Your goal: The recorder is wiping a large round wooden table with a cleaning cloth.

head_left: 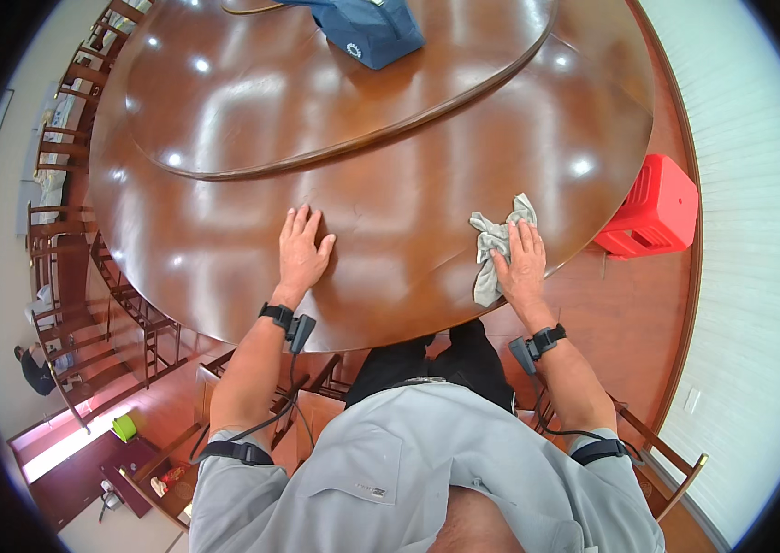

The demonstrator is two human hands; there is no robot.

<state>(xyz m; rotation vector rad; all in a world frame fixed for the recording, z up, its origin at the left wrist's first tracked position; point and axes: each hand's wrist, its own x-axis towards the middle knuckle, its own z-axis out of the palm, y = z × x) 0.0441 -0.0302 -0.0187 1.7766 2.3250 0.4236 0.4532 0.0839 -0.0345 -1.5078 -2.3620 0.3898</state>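
Observation:
A large round wooden table (390,276) with a glossy brown top spreads before me. My left hand (302,250) lies palm down on it, fingers slightly apart and nothing under them that I can see. Nearer the table's right edge, my right hand (523,266) holds a crumpled grey cloth (490,242) against the wood. Folds of the cloth stick out beyond the fingertips and to the left of the thumb; the part beneath the palm is hidden.
A raised round turntable (335,110) carries a blue fabric bag (373,31). Right of the table stands a red plastic stool (653,207), near the white wall (743,242). Wooden chairs (61,214) line the left side. A person (36,370) is far off at the left.

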